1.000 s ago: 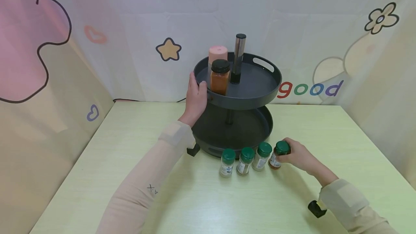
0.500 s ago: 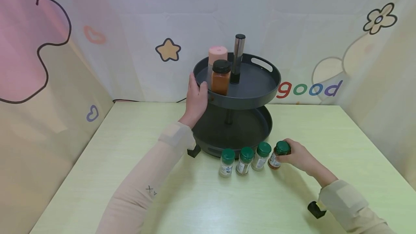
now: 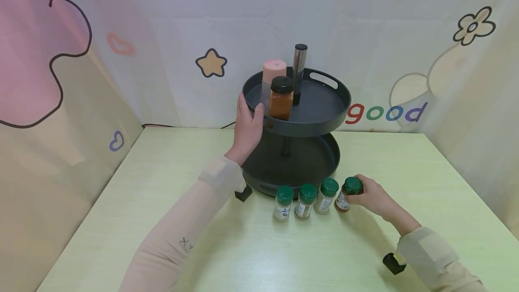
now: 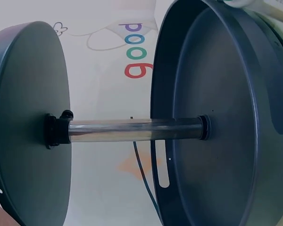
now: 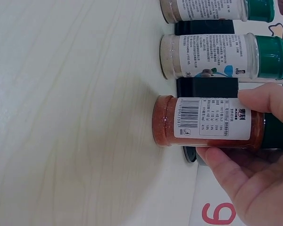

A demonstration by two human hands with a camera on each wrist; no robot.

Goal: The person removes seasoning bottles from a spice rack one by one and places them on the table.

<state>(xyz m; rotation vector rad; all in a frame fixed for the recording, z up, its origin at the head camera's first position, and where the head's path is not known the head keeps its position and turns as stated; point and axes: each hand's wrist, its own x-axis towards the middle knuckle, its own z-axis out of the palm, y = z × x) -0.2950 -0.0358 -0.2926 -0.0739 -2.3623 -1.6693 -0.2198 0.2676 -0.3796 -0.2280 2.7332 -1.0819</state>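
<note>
A black two-tier round turntable tray stands at the back of the table. My left hand (image 3: 248, 127) rests against the left side of the upper tray (image 3: 316, 128), fingers straight along its outer wall and thumb at the front. On that tray are a jar of orange-brown spice with a black lid (image 3: 281, 99) and a pink-capped bottle (image 3: 274, 72) behind it. My right hand (image 3: 371, 196) pinches a green-capped spice jar with reddish contents (image 5: 207, 123) between thumb and fingers. It stands upright at the right end of a row of green-capped jars (image 3: 306, 202).
The lower tray (image 3: 288, 172) sits just behind the row of jars. A metal post (image 3: 299, 69) rises through the upper tray, whose rim has a handle slot. A printed cloth (image 3: 170, 71) hangs behind the table, with a thin cable along its foot.
The upper tray has turned a little, its front swinging right with the black-lidded jar and pink-capped bottle. My left hand has shifted slightly right with it. My right hand stays on the reddish jar.
</note>
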